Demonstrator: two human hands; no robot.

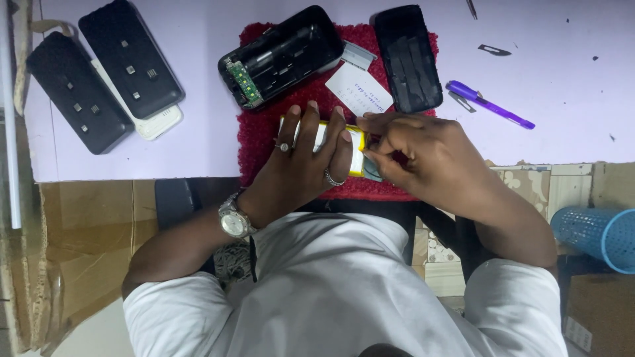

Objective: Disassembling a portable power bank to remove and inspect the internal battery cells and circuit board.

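My left hand, with rings and a wristwatch, lies flat over a yellow and silver battery pack on a red mat, pinning it down. My right hand pinches the pack's right end with fingertips closed; what it grips is hidden. Just beyond lie an opened black power bank case with a green circuit board showing, its separate black cover, and a white paper slip.
Two black power banks rest on a white one at the back left of the pale table. A purple cutter and small blades lie right. A blue mesh basket sits on the floor.
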